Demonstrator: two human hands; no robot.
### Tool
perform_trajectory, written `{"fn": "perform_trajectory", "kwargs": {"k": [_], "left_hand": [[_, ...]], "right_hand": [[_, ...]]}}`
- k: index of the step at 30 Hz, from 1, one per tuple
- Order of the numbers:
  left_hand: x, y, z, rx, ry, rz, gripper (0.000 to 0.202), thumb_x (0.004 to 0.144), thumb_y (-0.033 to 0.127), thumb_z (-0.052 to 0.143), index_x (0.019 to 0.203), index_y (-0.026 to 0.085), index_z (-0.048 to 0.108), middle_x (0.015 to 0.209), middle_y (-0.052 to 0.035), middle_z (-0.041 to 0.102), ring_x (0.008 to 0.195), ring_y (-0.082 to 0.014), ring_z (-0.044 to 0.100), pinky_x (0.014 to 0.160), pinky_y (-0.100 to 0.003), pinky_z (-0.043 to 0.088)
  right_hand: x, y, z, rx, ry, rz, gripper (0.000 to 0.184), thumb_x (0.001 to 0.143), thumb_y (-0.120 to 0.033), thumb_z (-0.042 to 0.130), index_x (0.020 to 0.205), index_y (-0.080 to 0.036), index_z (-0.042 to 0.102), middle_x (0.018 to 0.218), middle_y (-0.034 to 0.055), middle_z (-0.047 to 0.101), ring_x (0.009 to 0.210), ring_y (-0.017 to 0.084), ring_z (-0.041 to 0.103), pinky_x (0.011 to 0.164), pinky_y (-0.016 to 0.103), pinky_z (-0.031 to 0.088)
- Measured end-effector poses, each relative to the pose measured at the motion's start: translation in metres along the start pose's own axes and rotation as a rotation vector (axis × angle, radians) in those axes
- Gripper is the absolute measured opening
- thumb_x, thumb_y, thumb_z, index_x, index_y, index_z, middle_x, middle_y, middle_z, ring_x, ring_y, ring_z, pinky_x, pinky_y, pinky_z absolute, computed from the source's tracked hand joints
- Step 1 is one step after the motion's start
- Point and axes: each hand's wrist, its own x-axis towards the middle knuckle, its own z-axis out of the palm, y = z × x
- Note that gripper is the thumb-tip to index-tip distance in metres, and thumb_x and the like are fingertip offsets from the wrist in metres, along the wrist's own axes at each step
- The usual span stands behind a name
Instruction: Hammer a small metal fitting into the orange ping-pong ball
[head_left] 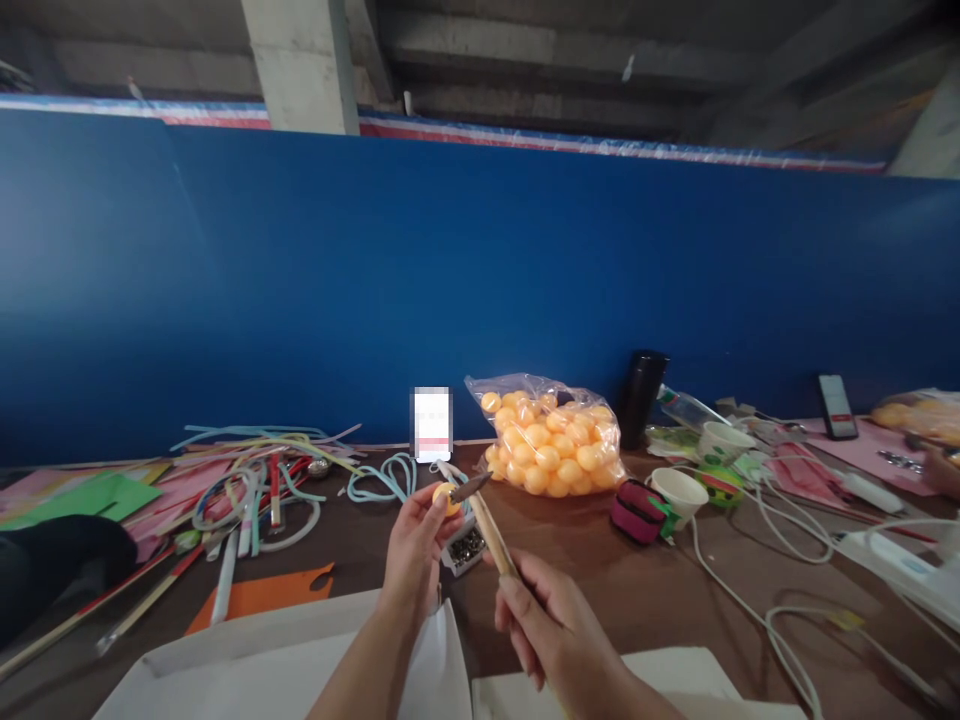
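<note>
My left hand [415, 550] is raised over the brown table and pinches a small orange ball [444, 494] between thumb and fingertips. My right hand [546, 622] grips the lower end of a wooden-handled tool [491, 528] whose dark metal tip [471, 487] touches or nearly touches the ball. A clear plastic bag [551, 440] full of the same orange balls lies just behind the hands. A small box of dark metal bits [466, 548] sits below the ball.
Coloured strips, tubes and paper [247, 480] litter the left. White sheets [300, 660] lie in front. Paper cups [679, 492], a pink pouch [637, 510], a black flask [641, 398], a phone [836, 407] and white cables [757, 600] lie to the right. A blue wall [480, 280] backs the table.
</note>
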Motion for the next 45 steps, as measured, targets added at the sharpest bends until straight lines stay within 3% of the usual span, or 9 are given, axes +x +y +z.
{"fn": "perform_trajectory", "kwargs": {"k": [10,18,24,45], "left_hand": [[0.0006,0.0012,0.0011,0.014,0.033,0.003,0.035,0.069,0.033,0.078,0.096,0.015,0.064,0.086,-0.0032,0.066,0.071,-0.0109,0.064,0.068,-0.023,0.053],[-0.0001,0.0004,0.0002,-0.008,-0.014,0.016,0.034,0.072,0.032,0.076,0.097,0.015,0.062,0.095,-0.0054,0.066,0.075,-0.0121,0.065,0.07,-0.024,0.053],[-0.0008,0.001,0.0004,0.004,0.005,0.006,0.034,0.071,0.032,0.077,0.097,0.015,0.063,0.09,-0.0047,0.066,0.074,-0.0119,0.064,0.07,-0.024,0.053],[-0.0012,0.0028,0.0015,-0.004,0.016,0.009,0.035,0.069,0.033,0.078,0.096,0.015,0.064,0.09,-0.0045,0.066,0.073,-0.011,0.064,0.069,-0.023,0.053]], "right_hand": [[0.0013,0.0027,0.002,0.083,0.034,-0.011,0.044,0.09,-0.053,0.048,0.115,-0.017,0.05,0.071,-0.0024,0.056,0.037,0.002,0.04,0.031,0.012,0.03],[-0.0009,0.0032,0.0063,0.028,-0.024,0.003,0.046,0.09,-0.054,0.047,0.114,-0.016,0.051,0.071,-0.0024,0.055,0.036,0.002,0.04,0.031,0.013,0.029],[0.0002,0.0032,0.0058,0.043,0.023,-0.013,0.045,0.09,-0.054,0.047,0.114,-0.016,0.051,0.071,-0.0019,0.056,0.036,0.002,0.04,0.032,0.013,0.028],[0.0005,0.0035,0.0057,0.033,0.002,-0.014,0.043,0.091,-0.053,0.046,0.114,-0.016,0.051,0.073,-0.0016,0.056,0.037,0.002,0.041,0.031,0.013,0.029]]}}
